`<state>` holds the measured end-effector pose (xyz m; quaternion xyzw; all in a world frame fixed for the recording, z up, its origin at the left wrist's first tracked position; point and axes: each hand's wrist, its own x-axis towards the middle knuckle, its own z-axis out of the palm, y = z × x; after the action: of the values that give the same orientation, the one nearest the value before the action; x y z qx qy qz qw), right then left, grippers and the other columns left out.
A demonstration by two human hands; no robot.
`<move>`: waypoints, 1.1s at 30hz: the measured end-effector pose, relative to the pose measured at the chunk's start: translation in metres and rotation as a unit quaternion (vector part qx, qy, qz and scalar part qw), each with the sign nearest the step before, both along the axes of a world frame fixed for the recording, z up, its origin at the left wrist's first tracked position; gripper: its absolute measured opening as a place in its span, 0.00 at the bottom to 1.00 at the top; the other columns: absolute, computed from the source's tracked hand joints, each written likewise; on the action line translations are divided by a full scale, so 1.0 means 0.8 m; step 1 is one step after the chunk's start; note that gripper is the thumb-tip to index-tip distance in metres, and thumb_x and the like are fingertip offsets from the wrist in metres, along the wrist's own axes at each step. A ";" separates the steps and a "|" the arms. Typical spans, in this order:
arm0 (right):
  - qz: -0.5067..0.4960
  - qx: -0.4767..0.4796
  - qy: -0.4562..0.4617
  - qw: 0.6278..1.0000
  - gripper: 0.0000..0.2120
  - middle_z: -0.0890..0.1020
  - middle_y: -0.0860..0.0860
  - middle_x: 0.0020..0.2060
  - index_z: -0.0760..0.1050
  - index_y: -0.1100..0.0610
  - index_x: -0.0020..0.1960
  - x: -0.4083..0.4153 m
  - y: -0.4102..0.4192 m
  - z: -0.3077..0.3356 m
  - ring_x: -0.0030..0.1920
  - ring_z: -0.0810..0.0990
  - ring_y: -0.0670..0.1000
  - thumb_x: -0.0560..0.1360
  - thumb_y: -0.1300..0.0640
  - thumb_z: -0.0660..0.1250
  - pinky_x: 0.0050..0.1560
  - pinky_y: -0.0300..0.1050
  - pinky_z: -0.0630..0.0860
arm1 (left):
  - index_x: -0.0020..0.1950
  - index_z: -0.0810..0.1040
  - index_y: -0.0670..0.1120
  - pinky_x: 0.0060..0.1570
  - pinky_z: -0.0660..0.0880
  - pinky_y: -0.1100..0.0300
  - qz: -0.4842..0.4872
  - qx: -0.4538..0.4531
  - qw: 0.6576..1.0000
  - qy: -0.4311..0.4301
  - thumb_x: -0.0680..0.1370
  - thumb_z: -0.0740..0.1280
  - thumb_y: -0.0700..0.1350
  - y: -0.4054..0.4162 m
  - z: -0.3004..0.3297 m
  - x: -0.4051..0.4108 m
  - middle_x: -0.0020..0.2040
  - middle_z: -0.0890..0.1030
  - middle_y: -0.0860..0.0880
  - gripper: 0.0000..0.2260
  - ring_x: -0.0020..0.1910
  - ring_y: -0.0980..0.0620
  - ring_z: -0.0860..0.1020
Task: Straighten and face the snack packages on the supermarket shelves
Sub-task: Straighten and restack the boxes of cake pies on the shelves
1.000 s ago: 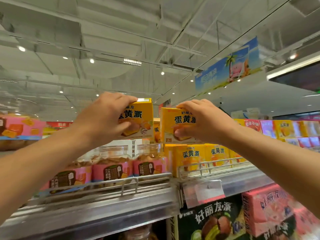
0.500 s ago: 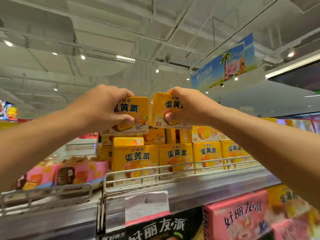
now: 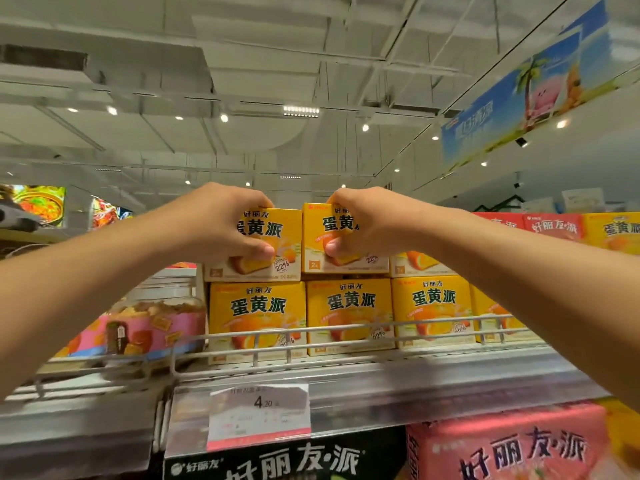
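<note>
1. Both arms reach up and forward from the lower corners of the view, bare forearms converging on the second tier of yellow boxes on the top shelf (image 3: 415,386).
2. The left hand (image 3: 221,221) is seen from its back, knuckles upward. Its fingers curl over the top edge of the left yellow box (image 3: 277,247) and the thumb presses across the printed front, so the hand grips that box.
3. The right hand (image 3: 367,220) mirrors it: fingers wrapped over the top of the right yellow box (image 3: 318,237), thumb tucked against the front face just below the large lettering, gripping the box.
4. The two held boxes stand side by side, upright, fronts facing out, their near edges touching or nearly so; I cannot tell which.
5. Both sit on top of a lower row of yellow boxes (image 3: 349,313), which stands behind the wire rail (image 3: 381,329) at the shelf's front.
6. To the left of that row, a clear jar with a pink label (image 3: 145,330) stands on the same shelf.
7. A price tag (image 3: 258,415) hangs on the shelf's front edge below the left box.
8. Under the shelf, a black carton (image 3: 277,462) and a pink carton (image 3: 512,448) show their tops.
9. Farther right on the shelf, red and yellow boxes (image 3: 554,228) continue the upper tier.
</note>
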<state>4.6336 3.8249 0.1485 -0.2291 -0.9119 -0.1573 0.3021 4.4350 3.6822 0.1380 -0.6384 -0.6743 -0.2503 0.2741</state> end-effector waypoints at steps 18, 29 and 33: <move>-0.054 0.059 -0.020 0.997 0.31 0.76 0.50 0.56 0.65 0.51 0.67 -0.011 0.002 -0.018 0.49 0.72 0.51 0.71 0.39 0.70 0.47 0.48 0.69 | 0.72 0.65 0.56 0.54 0.74 0.53 0.038 -0.008 0.997 0.071 0.73 0.71 0.58 0.015 -0.010 -0.003 0.63 0.77 0.53 0.30 0.57 0.52 0.74; -0.039 0.077 -0.001 0.996 0.41 0.61 0.51 0.76 0.53 0.50 0.78 0.002 -0.003 -0.027 0.75 0.57 0.55 0.73 0.38 0.68 0.74 0.53 0.55 | 0.77 0.54 0.60 0.66 0.68 0.42 0.079 0.030 0.986 0.141 0.73 0.57 0.68 -0.007 -0.017 0.004 0.76 0.60 0.50 0.34 0.73 0.47 0.59; 0.094 0.187 0.116 0.971 0.21 0.73 0.52 0.69 0.70 0.55 0.69 0.026 -0.008 -0.097 0.70 0.68 0.55 0.78 0.50 0.62 0.71 0.55 0.63 | 0.63 0.77 0.42 0.54 0.72 0.49 -0.087 0.301 0.936 0.162 0.79 0.60 0.53 -0.031 -0.060 0.031 0.56 0.79 0.42 0.19 0.56 0.42 0.75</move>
<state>4.6545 3.8183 0.0709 -0.0985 -0.8425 -0.2680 0.4567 4.4594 3.6574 0.0904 -0.6144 -0.4558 -0.3578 0.5355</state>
